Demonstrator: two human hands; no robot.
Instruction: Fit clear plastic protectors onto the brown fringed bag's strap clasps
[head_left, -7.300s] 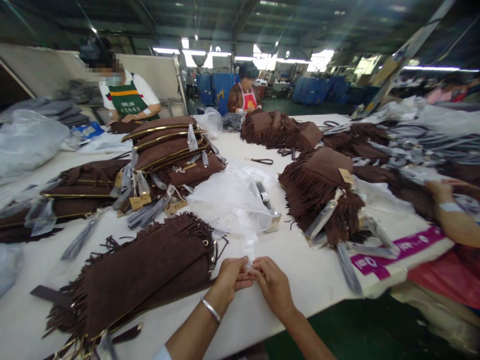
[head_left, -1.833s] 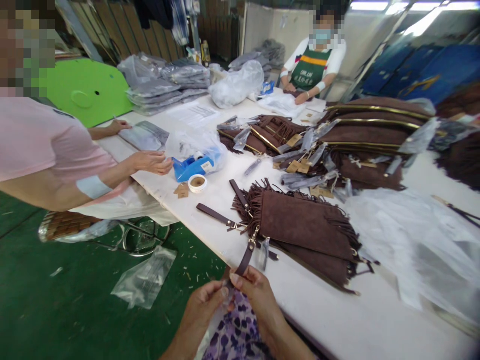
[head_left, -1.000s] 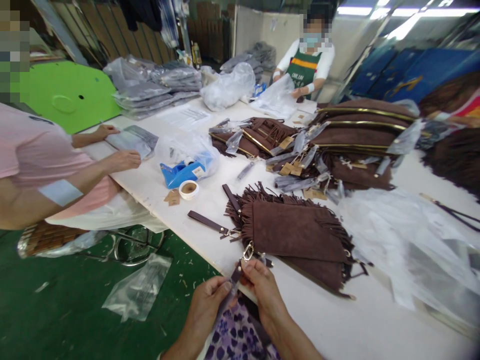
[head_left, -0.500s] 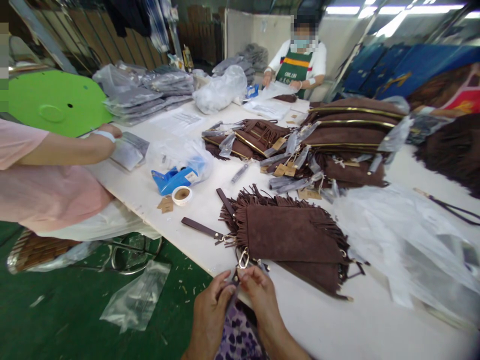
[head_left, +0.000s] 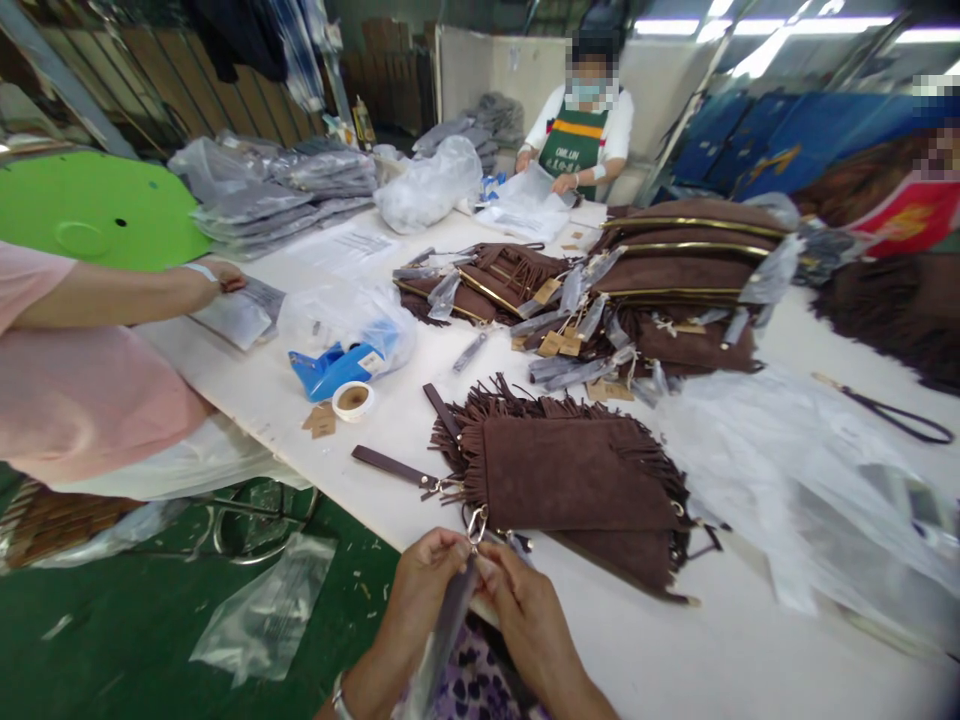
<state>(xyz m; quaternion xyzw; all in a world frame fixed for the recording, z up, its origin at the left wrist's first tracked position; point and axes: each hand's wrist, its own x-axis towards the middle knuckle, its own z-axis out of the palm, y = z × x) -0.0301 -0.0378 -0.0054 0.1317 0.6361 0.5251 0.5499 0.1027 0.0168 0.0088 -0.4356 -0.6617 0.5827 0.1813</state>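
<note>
My left hand [head_left: 420,590] and my right hand [head_left: 529,605] meet at the table's front edge. Both pinch the top of a strap in a clear plastic sleeve [head_left: 448,620], just below a metal clip [head_left: 477,522]. The sleeve hangs down between my wrists, over my lap. Right above the clip lies a dark brown fringed suede bag [head_left: 577,475], on top of at least one other. Two loose-ended brown wrist straps, one of them a flat strap [head_left: 394,463], stick out at the bag's left side. My fingertips partly hide the strap's upper end.
Stacked brown bags [head_left: 682,265] with gold trim stand behind. A blue tape dispenser [head_left: 334,370], a tape roll [head_left: 352,400] and paper tags [head_left: 322,420] lie left. Plastic sheeting [head_left: 765,470] covers the right side. One co-worker [head_left: 577,140] is opposite; another person's arm [head_left: 120,295] reaches in from the left.
Clear plastic now shows along the strap below my hands, where the dark strap showed before. My left hand has come up to the clip. The view has shifted slightly.
</note>
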